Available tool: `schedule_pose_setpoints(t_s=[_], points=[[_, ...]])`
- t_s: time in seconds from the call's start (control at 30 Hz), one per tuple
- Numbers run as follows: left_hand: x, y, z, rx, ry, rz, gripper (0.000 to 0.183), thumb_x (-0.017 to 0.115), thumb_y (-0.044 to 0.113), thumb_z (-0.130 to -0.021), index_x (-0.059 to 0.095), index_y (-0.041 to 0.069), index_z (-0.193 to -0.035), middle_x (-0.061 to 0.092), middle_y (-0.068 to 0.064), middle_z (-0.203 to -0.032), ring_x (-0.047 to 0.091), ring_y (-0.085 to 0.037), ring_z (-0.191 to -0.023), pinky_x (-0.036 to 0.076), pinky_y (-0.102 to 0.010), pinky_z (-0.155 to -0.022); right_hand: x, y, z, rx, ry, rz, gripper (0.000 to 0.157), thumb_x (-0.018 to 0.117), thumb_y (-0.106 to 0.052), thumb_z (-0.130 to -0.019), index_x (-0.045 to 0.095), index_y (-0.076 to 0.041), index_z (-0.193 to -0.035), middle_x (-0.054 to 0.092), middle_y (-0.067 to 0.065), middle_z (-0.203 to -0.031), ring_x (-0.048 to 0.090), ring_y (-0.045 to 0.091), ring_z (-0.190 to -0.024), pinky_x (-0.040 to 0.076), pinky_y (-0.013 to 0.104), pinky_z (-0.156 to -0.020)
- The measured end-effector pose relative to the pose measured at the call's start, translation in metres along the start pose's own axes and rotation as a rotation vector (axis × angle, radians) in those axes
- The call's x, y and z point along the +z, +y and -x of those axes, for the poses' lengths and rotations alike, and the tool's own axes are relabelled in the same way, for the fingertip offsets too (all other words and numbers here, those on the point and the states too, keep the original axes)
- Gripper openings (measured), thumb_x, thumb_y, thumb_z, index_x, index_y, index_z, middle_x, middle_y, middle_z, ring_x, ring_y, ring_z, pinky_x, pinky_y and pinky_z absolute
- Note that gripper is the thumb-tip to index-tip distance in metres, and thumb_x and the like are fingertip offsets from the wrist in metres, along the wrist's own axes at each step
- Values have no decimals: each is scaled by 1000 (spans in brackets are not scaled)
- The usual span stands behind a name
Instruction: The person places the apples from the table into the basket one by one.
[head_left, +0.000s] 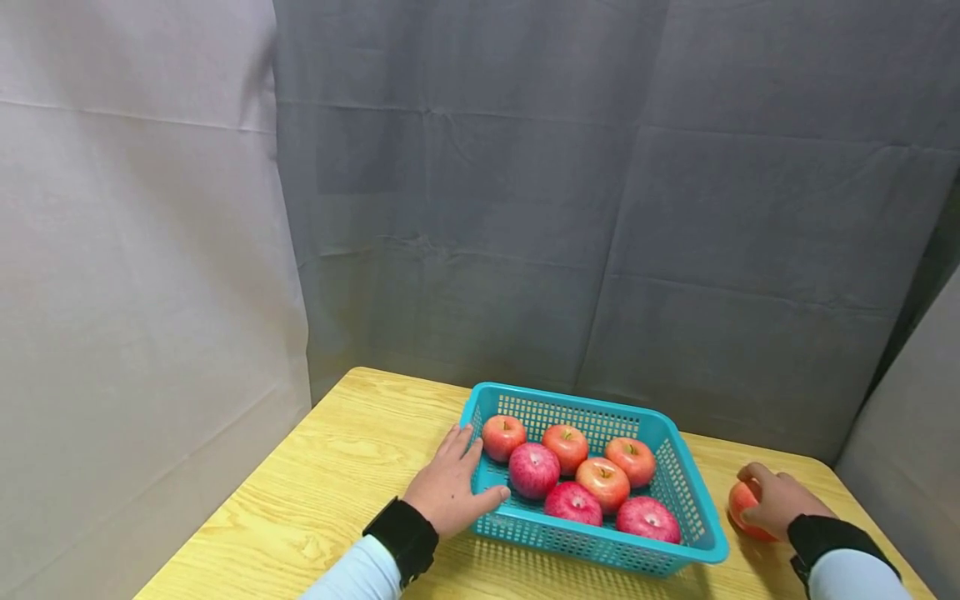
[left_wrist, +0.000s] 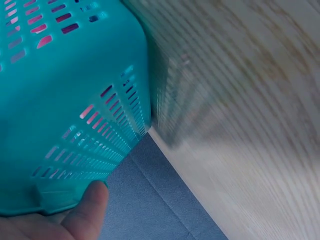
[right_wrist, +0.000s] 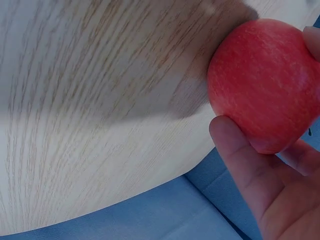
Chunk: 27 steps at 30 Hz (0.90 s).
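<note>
A turquoise plastic basket (head_left: 708,521) with slotted walls holds several apples, some orange-red (head_left: 631,461) and some deep pinkish red (head_left: 533,472). My left hand (head_left: 446,492) rests on the basket's left end with its fingers fairly straight along the rim. The left wrist view shows one fingertip against the outside of the basket wall (left_wrist: 55,90). To the right of the basket, my right hand (head_left: 780,500) grips a red apple (head_left: 739,505) between thumb and fingers. In the right wrist view this apple (right_wrist: 265,82) is close to the tabletop; whether it touches the wood I cannot tell.
The light wood-grain table (head_left: 315,500) extends left of the basket, and its back right corner lies just beyond my right hand. A grey cloth (head_left: 480,208) hangs behind the table. Pale cloth (head_left: 135,292) hangs at the left side, with more at the right.
</note>
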<state>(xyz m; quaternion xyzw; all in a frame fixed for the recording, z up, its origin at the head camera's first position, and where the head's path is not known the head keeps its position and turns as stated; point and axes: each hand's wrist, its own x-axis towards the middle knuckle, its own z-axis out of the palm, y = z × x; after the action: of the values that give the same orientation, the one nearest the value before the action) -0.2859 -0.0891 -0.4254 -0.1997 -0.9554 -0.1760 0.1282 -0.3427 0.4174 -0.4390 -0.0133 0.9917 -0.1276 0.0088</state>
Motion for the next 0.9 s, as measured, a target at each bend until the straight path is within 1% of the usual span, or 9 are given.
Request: schedule_pose_setpoints(t_s=[0.23, 0.4, 0.57, 0.7, 0.9], points=[[1, -1, -2, 8, 9, -7, 88, 43, 71, -84, 38, 8, -144, 25, -10, -153, 11, -28, -138, 42, -51, -98, -1, 5, 2, -9, -24, -14, 70, 83, -36, -67, 49, -1, -117, 54, 25, -95, 52, 33, -78, 49, 63, -75], [0, -1, -2, 3, 2, -13, 89, 41, 73, -83, 38, 9, -144, 25, -9, -153, 11, -27, -138, 43, -50, -98, -4, 4, 5, -10, -34, -9, 71, 83, -42, -65, 51, -4, -116, 55, 22, -95, 51, 31, -78, 49, 63, -75], [0, -1, -2, 4, 0, -11, 87, 43, 72, -84, 38, 9, -145, 25, -10, -153, 12, -28, -138, 44, -51, -96, -7, 2, 10, -8, -43, -11, 71, 83, -45, -64, 54, -5, -115, 55, 24, -97, 51, 32, -79, 48, 64, -75], [1, -1, -1, 1, -7, -9, 87, 42, 72, -84, 38, 9, -145, 25, -10, -153, 12, -27, -138, 44, -50, -96, -6, 5, 12, -13, -50, -14, 74, 82, -50, -62, 55, -6, -116, 56, 24, -99, 51, 32, -80, 48, 64, -76], [-1, -1, 0, -2, -14, -3, 89, 40, 74, -83, 38, 9, -144, 25, -10, -153, 11, -27, -138, 43, -51, -97, -12, 1, 16, -59, -29, 23, 70, 80, -51, -66, 57, -7, -115, 56, 19, -94, 51, 31, -79, 50, 60, -72]])
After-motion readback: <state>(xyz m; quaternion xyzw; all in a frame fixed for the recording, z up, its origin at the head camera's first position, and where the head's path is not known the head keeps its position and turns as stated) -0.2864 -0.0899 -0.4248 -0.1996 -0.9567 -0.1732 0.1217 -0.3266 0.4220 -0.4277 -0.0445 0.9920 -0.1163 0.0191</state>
